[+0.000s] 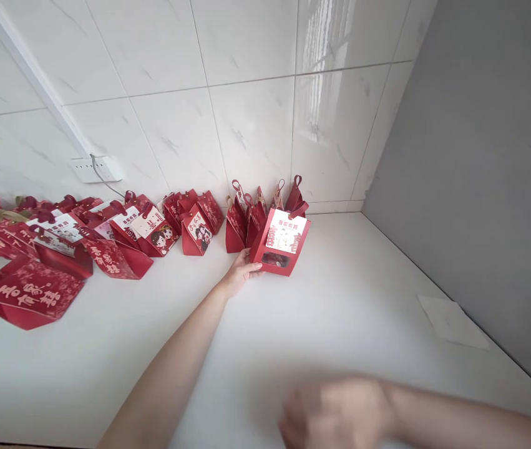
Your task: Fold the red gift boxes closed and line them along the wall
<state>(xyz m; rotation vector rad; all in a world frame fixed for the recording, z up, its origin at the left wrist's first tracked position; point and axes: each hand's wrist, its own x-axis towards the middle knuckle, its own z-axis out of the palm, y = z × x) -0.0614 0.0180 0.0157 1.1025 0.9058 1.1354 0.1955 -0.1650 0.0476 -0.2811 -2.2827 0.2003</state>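
My left hand [241,274] reaches forward and is closed on the lower left side of a red gift box [288,240]. The box has a white printed card, a small dark window near its bottom and a ribbon loop on top. It is tilted a little, in front of several smaller red boxes [236,226] with ribbon loops by the wall. Low in the view, my right hand [335,411] is over the white table [359,318], apart from every box. Motion smears its fingers, so their state is unclear.
Many red gift boxes [59,234] crowd the left side along the tiled wall [251,137]. One larger box [31,290] lies nearest on the left. A grey panel [475,156] bounds the right, with a pale sheet [452,321] beside it. A socket strip [97,169] with a cable is on the wall.
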